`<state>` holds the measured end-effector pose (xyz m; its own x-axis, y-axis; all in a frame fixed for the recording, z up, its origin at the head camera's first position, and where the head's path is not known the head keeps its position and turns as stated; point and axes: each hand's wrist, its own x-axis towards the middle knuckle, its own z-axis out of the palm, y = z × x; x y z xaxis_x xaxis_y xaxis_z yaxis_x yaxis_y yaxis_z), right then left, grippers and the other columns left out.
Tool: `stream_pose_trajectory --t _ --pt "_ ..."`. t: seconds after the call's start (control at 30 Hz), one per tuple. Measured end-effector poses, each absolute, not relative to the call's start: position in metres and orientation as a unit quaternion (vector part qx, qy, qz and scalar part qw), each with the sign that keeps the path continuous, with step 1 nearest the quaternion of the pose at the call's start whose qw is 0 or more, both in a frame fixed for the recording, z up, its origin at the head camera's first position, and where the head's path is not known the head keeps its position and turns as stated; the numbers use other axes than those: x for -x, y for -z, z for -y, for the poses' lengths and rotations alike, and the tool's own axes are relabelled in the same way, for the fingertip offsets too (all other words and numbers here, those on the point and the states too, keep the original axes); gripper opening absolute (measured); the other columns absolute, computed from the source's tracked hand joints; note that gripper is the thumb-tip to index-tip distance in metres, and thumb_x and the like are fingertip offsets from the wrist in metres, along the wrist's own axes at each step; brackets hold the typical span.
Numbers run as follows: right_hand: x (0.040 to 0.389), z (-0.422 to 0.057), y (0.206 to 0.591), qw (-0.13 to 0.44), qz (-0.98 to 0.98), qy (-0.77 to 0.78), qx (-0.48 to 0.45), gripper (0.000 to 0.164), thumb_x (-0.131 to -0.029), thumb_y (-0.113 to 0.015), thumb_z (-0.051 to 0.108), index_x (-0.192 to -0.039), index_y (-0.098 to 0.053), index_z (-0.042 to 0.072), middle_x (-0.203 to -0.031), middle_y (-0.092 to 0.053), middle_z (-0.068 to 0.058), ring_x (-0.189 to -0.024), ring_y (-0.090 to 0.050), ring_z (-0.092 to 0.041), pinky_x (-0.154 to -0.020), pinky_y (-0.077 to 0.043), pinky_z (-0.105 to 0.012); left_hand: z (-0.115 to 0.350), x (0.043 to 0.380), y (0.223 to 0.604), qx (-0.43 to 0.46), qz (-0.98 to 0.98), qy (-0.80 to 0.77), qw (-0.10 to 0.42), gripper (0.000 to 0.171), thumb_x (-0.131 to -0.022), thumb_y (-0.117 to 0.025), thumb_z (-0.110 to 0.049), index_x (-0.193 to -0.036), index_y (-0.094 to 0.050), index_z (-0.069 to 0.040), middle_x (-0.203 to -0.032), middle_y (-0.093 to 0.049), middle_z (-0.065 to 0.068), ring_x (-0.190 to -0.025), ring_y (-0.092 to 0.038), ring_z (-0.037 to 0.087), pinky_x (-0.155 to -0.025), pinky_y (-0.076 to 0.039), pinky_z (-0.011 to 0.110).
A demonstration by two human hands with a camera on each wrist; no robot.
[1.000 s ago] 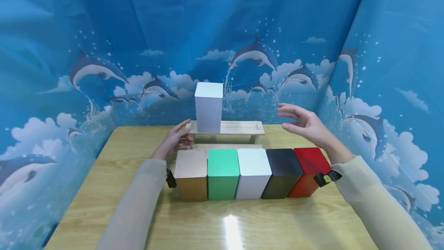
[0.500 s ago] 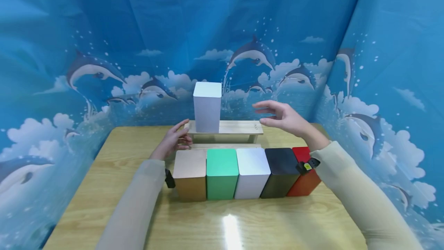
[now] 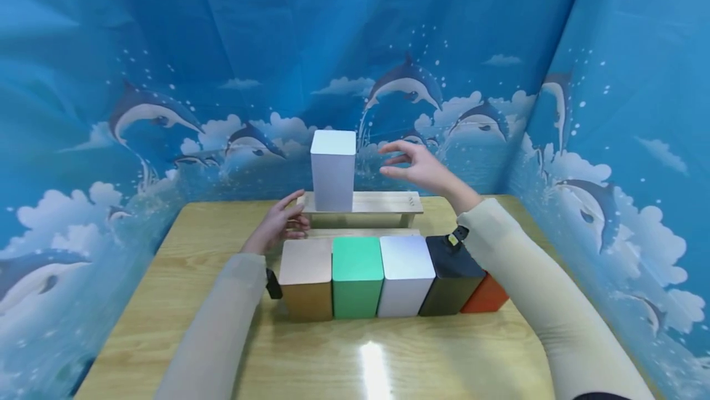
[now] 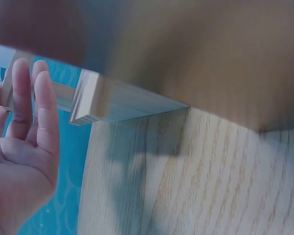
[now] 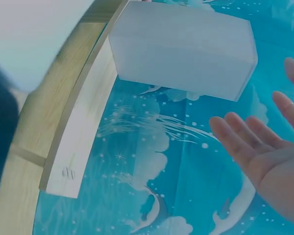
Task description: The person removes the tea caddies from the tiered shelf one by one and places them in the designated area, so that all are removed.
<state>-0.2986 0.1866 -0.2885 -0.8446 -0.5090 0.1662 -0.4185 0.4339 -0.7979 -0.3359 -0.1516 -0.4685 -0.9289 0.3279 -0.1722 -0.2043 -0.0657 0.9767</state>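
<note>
A tall white box (image 3: 333,172) stands upright on the upper board of a small wooden step shelf (image 3: 388,203), toward its left end. My right hand (image 3: 413,166) is raised to the right of this box, fingers spread and thumb apart. The right wrist view shows a gap between that hand (image 5: 264,152) and the white box (image 5: 186,49). At the shelf's left end is my left hand (image 3: 280,224), its fingers loosely bent. In the left wrist view its fingers (image 4: 46,110) lie against or close by the board's end; contact is hard to tell.
In front of the shelf stands a row of boxes: tan (image 3: 306,261), green (image 3: 357,258), white (image 3: 407,258), black (image 3: 452,264) and red (image 3: 485,295). My right forearm passes over the black and red ones. A blue dolphin curtain (image 3: 355,48) hangs behind the wooden table (image 3: 310,357).
My right hand has moved left and slightly up, from beyond the shelf's right end to near the white box on top. The left hand and the boxes have stayed put.
</note>
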Motion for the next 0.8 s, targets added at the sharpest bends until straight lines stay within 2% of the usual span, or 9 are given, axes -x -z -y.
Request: stream_pose_trajectory --t 0.2,0.4,0.53,0.67,0.8 --pt "0.314 -0.173 0.292 0.053 -0.854 0.459 0.240 0.045 -0.090 -0.063 0.030 -0.132 -0.049 0.020 -0.136 -0.043 -0.001 -0.118 -0.048 -0.024 -0.090 -0.046 -0.044 0.152 0.334 0.466 -0.039 -0.665 -0.723 0.182 0.054 -0.097 -0.050 -0.033 -0.146 -0.029 -0.032 -0.082 -0.064 0.008 -0.074 -0.064 0.022 -0.077 -0.052 0.049" --pt "0.324 -0.156 0.292 0.033 -0.844 0.490 0.217 0.056 -0.086 -0.068 0.029 -0.136 -0.043 0.023 -0.142 -0.037 -0.002 -0.123 -0.043 -0.029 -0.092 -0.044 -0.045 0.150 0.324 0.451 -0.047 -0.661 -0.723 0.198 0.056 -0.099 -0.045 -0.026 -0.149 -0.021 -0.024 -0.087 -0.064 0.015 -0.080 -0.064 0.028 -0.084 -0.047 0.056" --pt "0.331 -0.140 0.290 0.024 -0.848 0.489 0.204 0.063 -0.083 -0.071 0.031 -0.138 -0.042 0.023 -0.145 -0.032 0.001 -0.128 -0.037 -0.030 -0.094 -0.042 -0.046 0.151 0.320 0.444 -0.050 -0.655 -0.725 0.208 0.056 -0.100 -0.044 -0.024 -0.150 -0.019 -0.023 -0.087 -0.064 0.014 -0.082 -0.064 0.029 -0.087 -0.044 0.057" --pt "0.340 -0.129 0.292 0.040 -0.851 0.485 0.196 0.069 -0.080 -0.074 0.032 -0.139 -0.041 0.021 -0.151 -0.022 0.000 -0.132 -0.031 -0.033 -0.097 -0.039 -0.048 0.152 0.321 0.443 -0.052 -0.654 -0.726 0.207 0.055 -0.100 -0.045 -0.025 -0.149 -0.021 -0.025 -0.086 -0.065 0.012 -0.082 -0.064 0.028 -0.087 -0.045 0.056" --pt "0.348 -0.122 0.297 0.051 -0.855 0.478 0.195 0.070 -0.079 -0.075 0.031 -0.139 -0.041 0.021 -0.153 -0.018 -0.002 -0.134 -0.027 -0.034 -0.100 -0.036 -0.050 0.151 0.321 0.443 -0.053 -0.653 -0.726 0.208 0.056 -0.099 -0.045 -0.025 -0.150 -0.021 -0.024 -0.087 -0.065 0.013 -0.082 -0.065 0.028 -0.089 -0.042 0.058"
